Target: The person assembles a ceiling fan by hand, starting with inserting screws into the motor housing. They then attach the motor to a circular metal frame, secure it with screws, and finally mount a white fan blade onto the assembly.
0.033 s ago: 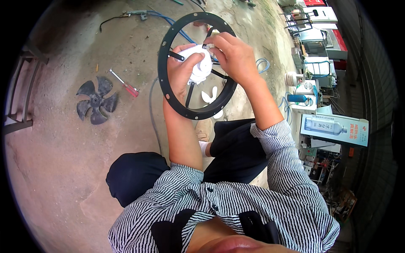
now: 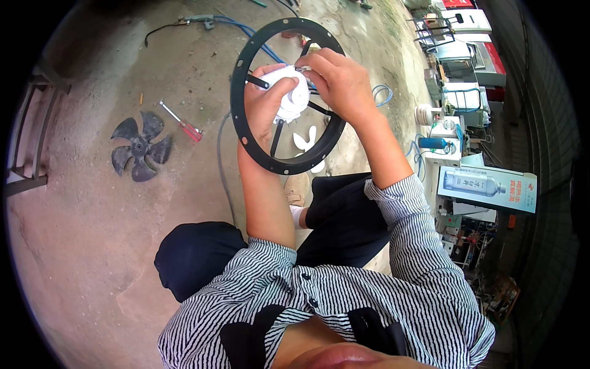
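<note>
My left hand (image 2: 263, 107) reaches through a black ring frame (image 2: 237, 107) and is closed around a white round fan motor (image 2: 296, 97) at its middle, thumb across the face. Black spokes (image 2: 257, 80) run from the ring in to the motor. At the motor's upper edge, my right hand (image 2: 343, 85) pinches with thumb and forefinger. A small shiny bit shows at those fingertips, too small to name. The ring is held up off the ground, tilted. Through its lower opening a white bladed fan wheel (image 2: 304, 141) is partly visible.
On the concrete floor at left lie a black fan blade (image 2: 141, 147) and a red-handled screwdriver (image 2: 190, 131). A blue hose (image 2: 236, 24) and a grey cable (image 2: 221, 154) cross the ground. Metal racking (image 2: 27, 182) stands far left; boxes, a blue cylinder (image 2: 432, 143) and appliances line the right.
My right fingertips have shifted very slightly at the motor's upper edge. Otherwise nothing visibly differs.
</note>
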Demonstrator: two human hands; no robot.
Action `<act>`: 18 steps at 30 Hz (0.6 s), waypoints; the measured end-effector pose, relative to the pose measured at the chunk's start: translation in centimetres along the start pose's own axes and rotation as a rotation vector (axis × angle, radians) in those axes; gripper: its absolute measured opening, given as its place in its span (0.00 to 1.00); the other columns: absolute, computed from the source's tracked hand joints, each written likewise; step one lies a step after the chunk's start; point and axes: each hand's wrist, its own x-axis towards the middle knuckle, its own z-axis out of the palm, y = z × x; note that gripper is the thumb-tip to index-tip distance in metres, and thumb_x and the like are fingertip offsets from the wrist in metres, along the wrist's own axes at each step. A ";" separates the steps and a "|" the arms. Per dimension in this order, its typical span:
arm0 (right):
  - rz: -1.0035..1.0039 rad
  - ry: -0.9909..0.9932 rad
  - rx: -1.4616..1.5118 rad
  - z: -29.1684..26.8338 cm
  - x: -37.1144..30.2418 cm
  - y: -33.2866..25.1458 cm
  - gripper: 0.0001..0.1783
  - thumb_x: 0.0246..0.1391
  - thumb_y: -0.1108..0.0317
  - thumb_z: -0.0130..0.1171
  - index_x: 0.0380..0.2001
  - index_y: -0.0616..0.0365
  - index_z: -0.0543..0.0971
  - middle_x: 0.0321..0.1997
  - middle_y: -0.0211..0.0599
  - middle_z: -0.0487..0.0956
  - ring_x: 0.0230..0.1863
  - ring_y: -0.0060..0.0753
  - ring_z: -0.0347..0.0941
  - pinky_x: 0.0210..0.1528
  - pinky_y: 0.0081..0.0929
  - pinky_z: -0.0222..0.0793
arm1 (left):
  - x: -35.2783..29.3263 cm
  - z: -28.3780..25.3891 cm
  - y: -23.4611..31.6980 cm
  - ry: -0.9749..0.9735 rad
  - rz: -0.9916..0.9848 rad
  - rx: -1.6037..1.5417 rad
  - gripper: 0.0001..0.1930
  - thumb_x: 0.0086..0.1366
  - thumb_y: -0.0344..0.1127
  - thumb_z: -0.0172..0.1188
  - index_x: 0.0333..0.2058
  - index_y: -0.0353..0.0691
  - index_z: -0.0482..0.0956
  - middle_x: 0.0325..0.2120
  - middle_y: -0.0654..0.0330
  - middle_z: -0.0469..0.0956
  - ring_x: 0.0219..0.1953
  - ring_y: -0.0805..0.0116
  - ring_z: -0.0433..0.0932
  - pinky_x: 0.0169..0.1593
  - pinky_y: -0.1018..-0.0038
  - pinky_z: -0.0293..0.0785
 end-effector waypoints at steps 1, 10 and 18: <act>-0.062 0.017 0.021 0.3 0.1 0.3 0.04 0.49 0.66 0.68 0.30 0.45 0.83 0.30 0.24 0.80 0.33 0.35 0.80 0.29 0.34 0.75 | 0.1 0.0 -0.1 0.003 -0.001 0.006 0.22 0.58 0.27 0.66 0.52 0.32 0.73 0.40 0.52 0.81 0.39 0.65 0.85 0.42 0.71 0.84; -0.089 0.037 -0.010 0.3 0.0 0.5 0.06 0.47 0.68 0.67 0.31 0.45 0.83 0.31 0.23 0.80 0.32 0.33 0.78 0.31 0.32 0.75 | 0.0 0.2 -0.3 0.004 -0.005 -0.030 0.22 0.57 0.28 0.67 0.50 0.30 0.74 0.40 0.52 0.82 0.38 0.67 0.84 0.41 0.74 0.81; -0.142 0.019 -0.046 0.3 0.1 0.8 0.09 0.43 0.69 0.67 0.31 0.45 0.83 0.32 0.23 0.79 0.35 0.32 0.77 0.35 0.33 0.74 | 0.1 0.1 0.0 0.001 -0.004 -0.031 0.22 0.57 0.28 0.67 0.50 0.30 0.74 0.40 0.51 0.82 0.39 0.67 0.84 0.41 0.73 0.81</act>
